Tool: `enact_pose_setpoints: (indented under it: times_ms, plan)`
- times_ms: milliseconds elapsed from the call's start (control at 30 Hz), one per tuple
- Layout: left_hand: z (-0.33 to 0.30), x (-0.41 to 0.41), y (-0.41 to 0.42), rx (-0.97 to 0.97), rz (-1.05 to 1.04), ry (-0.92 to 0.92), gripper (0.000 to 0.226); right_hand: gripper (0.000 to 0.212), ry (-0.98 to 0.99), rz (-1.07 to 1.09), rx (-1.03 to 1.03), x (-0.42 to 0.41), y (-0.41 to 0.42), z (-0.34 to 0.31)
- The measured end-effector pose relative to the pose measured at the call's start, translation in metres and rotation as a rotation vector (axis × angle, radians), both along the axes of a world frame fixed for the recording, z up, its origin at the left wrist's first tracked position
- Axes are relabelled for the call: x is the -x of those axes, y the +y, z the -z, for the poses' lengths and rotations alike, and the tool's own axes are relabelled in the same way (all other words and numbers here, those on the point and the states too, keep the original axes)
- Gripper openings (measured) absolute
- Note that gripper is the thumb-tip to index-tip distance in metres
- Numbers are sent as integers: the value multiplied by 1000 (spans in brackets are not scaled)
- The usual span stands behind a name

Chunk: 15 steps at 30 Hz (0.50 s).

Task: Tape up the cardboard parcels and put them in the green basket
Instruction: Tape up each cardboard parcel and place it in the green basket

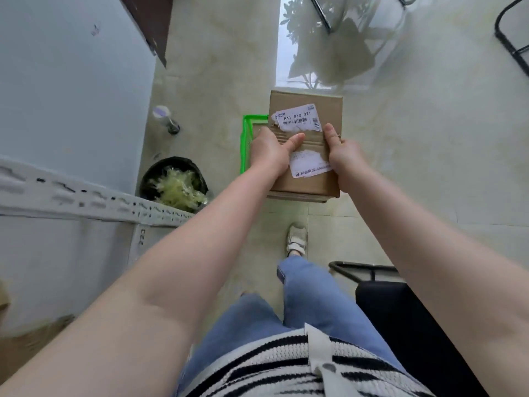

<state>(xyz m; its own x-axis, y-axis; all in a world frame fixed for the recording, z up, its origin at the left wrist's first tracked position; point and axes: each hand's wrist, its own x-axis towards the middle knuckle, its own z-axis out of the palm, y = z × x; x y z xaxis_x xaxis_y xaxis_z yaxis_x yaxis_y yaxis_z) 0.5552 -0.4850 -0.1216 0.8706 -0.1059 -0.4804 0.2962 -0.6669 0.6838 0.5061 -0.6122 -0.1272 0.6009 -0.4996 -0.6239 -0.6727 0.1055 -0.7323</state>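
Cardboard parcel (310,183): held between left hand (269,151) and right hand (345,161), both clamped on its side edges, thumbs across the torn shipping label (297,117). Long axis runs away from the person. Green basket (245,144) directly beneath, left of the grip. Pale glossy tile floor (429,156); black bin (174,180) further left.

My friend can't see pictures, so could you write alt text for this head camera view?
Seen from above, a person's left hand and right hand grip a cardboard parcel bearing torn white labels, held over a green basket on a pale tiled floor. A black bin stands to the left.
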Motion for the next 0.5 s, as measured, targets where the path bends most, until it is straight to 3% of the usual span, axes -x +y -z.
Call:
enact_pose_setpoints:
  times_ms: [233,500]
  plan:
    - [43,-75,-45,-11,-98,122,68,43,138,-77,-1,-89,-48,41]
    - [119,-153,-54,15,-71,281,92,38,254,-42,51,-165,-58,120]
